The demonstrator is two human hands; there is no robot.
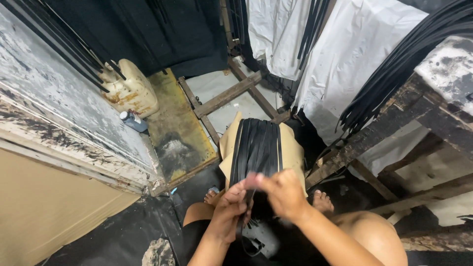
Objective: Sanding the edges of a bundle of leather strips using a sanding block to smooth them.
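Observation:
Several long black strips (pixel 256 145) lie side by side over a tan board (pixel 291 148) propped in front of my knees. My left hand (pixel 229 209) is closed on the near ends of the strips. Beside it, my right hand (pixel 283 192) pinches a strip at the same spot, fingertips blurred. The two hands touch each other over the bundle.
A stained white worktable (pixel 59 103) stands at the left, with a dirty cream jug (pixel 129 88) and a small bottle (pixel 132 120) beside it. More black strips (pixel 394 69) hang over a rough wooden bench (pixel 423 98) at the right. White sheets (pixel 345 44) hang behind.

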